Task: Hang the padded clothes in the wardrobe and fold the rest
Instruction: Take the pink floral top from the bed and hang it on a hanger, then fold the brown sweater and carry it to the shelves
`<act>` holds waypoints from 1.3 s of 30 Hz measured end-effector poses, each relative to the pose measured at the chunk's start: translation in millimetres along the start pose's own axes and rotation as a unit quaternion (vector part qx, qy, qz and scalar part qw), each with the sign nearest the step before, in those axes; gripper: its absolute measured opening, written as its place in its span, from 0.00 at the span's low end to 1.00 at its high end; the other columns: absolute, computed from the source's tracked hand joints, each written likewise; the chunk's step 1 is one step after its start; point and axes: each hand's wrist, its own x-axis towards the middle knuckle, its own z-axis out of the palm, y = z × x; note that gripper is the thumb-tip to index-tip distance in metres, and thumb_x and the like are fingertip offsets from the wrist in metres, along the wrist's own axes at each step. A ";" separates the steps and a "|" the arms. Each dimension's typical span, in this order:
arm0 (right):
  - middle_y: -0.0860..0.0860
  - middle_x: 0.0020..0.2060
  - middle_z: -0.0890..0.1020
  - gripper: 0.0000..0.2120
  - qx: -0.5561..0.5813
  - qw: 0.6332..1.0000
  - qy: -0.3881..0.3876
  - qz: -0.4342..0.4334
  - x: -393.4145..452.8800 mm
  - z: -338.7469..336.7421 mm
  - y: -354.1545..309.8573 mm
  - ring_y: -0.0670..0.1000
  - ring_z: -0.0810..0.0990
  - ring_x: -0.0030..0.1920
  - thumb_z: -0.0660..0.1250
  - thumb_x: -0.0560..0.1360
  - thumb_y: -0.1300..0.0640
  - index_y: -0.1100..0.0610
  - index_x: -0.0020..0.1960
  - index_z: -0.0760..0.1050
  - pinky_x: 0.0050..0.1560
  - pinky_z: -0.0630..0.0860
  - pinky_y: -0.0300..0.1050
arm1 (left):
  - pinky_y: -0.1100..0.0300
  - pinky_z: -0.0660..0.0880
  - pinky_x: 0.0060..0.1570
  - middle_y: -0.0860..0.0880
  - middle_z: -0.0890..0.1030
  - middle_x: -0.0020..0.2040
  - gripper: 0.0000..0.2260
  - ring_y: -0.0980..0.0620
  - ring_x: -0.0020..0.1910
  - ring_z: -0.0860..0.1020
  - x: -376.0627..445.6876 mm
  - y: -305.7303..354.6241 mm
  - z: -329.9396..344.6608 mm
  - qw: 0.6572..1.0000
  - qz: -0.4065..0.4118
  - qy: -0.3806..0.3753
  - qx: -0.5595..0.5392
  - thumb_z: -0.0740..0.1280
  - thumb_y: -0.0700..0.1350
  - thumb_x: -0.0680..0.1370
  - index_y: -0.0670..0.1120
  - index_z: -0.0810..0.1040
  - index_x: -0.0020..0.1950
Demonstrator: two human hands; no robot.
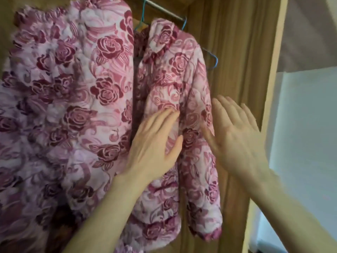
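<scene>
Jacket [182, 106] hangs on a blue hanger [212, 59] from the rail [164, 10]. Your left hand [155, 143] lies flat on it, right hand [235, 136] open alongside, grasping nothing; smooth downward gently.

Tight inside the wardrobe [235, 42]: padded jacket [175, 110] hanging just beside the wooden side wall, larger padded garment [63, 99] crowding its other side, rail [164, 10] and blue hanger [212, 59] overhead. Open room beyond the door frame [273, 73].
</scene>
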 end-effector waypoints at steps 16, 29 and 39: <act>0.50 0.80 0.65 0.31 -0.015 0.969 -0.183 0.167 -248.1 -59.0 -10.9 0.50 0.57 0.82 0.61 0.83 0.39 0.54 0.81 0.65 0.83 0.52 0.52 | 0.44 0.66 0.77 0.47 0.73 0.77 0.24 0.47 0.79 0.67 -176.0 97.3 45.3 0.983 -0.015 -0.140 -0.115 0.65 0.50 0.82 0.42 0.73 0.77; 0.52 0.76 0.73 0.31 -0.148 0.889 -0.252 0.353 -370.3 -109.7 82.1 0.52 0.65 0.80 0.55 0.84 0.37 0.56 0.78 0.69 0.79 0.62 0.58 | 0.45 0.69 0.75 0.47 0.75 0.75 0.23 0.48 0.78 0.69 -206.7 228.3 185.8 0.924 0.063 -0.247 -0.284 0.63 0.53 0.83 0.43 0.76 0.75; 0.50 0.76 0.73 0.30 -0.217 0.857 -0.231 0.405 -394.7 -110.7 201.1 0.50 0.65 0.80 0.57 0.83 0.37 0.55 0.77 0.70 0.79 0.61 0.57 | 0.49 0.66 0.77 0.48 0.72 0.77 0.24 0.50 0.79 0.66 -148.9 325.6 314.8 0.895 0.117 -0.263 -0.341 0.61 0.54 0.84 0.43 0.73 0.77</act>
